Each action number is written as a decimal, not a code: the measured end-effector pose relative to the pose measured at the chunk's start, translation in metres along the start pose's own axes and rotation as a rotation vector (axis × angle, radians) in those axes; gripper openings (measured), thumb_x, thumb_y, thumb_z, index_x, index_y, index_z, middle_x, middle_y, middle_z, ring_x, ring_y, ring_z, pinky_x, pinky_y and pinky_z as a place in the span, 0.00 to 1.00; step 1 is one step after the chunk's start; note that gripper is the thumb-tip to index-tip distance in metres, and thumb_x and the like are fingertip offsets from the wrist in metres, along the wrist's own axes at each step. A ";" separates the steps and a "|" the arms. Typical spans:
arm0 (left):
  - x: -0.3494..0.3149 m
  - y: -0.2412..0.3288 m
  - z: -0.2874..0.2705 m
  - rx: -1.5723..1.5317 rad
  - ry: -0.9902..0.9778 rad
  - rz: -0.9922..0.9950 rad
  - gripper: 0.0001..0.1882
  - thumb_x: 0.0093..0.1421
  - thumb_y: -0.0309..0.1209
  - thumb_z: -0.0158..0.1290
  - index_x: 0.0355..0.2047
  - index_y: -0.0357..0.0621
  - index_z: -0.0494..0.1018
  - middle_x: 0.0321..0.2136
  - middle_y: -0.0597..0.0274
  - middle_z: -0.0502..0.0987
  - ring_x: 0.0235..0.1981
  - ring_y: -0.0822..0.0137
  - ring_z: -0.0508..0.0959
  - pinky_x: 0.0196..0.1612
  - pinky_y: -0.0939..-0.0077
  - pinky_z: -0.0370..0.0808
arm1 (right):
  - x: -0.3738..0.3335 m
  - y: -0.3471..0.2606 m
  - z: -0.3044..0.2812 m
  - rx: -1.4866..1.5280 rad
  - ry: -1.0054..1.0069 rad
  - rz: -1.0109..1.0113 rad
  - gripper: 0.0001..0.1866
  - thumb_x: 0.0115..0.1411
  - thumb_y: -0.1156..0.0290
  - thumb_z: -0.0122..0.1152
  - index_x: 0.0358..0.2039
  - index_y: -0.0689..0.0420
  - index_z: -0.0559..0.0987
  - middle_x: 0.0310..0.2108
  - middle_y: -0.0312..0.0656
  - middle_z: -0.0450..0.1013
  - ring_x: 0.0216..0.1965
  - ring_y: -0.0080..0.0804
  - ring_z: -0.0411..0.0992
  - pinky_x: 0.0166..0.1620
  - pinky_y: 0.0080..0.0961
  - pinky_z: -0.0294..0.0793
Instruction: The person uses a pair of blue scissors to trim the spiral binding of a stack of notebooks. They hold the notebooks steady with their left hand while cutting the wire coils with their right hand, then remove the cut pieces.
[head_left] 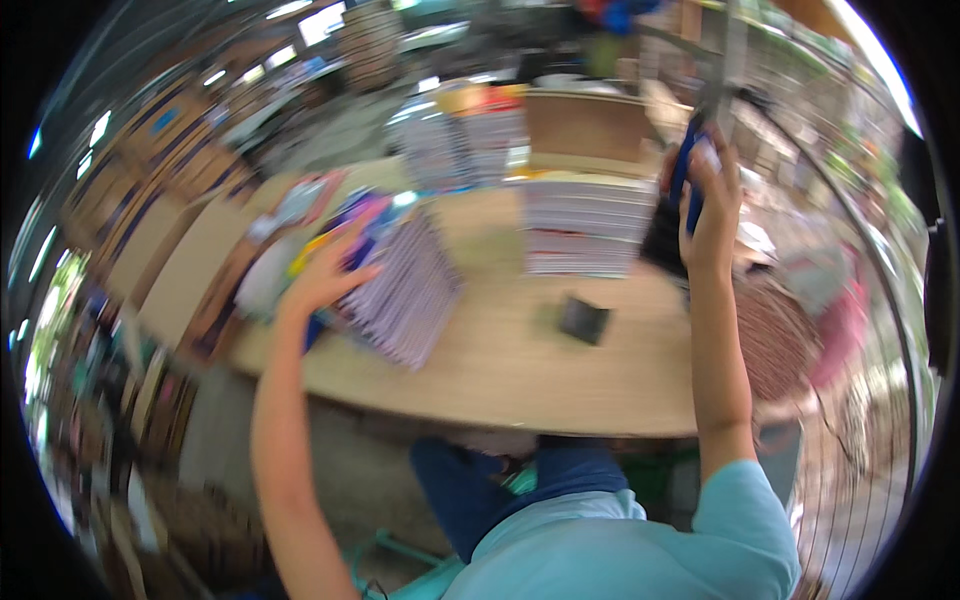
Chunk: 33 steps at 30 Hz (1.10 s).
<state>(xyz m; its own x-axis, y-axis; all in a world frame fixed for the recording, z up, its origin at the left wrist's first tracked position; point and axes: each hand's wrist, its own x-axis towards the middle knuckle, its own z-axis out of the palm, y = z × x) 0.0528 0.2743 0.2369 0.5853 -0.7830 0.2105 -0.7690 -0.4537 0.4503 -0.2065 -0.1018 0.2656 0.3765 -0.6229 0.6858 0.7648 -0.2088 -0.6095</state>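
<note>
My left hand lies with fingers spread on the colourful cover of a tilted stack of thin books at the left of the table. Their page edges face right. Raised at the far right, my right hand is closed around a dark blue, long object; blur hides its exact kind. A black item sits just below that hand, beside a taller stack of books in the middle. A small dark, squarish piece lies on the wooden tabletop.
More stacked books stand at the back. Cardboard boxes crowd the left side. To the right are a bundle of brown strands, a pink plastic bag and a metal post. An open carton stands behind the middle stack.
</note>
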 end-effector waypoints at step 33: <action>0.002 0.024 0.007 0.380 -0.132 -0.176 0.58 0.42 0.43 0.66 0.71 0.64 0.46 0.72 0.51 0.43 0.72 0.47 0.43 0.66 0.35 0.41 | -0.184 0.145 0.158 0.285 -0.760 1.202 0.18 0.55 0.60 0.65 0.38 0.63 0.79 0.26 0.47 0.75 0.28 0.39 0.75 0.33 0.36 0.73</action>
<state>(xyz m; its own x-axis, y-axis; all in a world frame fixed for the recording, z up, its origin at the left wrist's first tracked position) 0.0337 0.2584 0.2425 0.6971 -0.7161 0.0352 -0.7147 -0.6902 0.1132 -0.0816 0.1017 0.1141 0.9649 0.2512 -0.0767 -0.1650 0.3526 -0.9211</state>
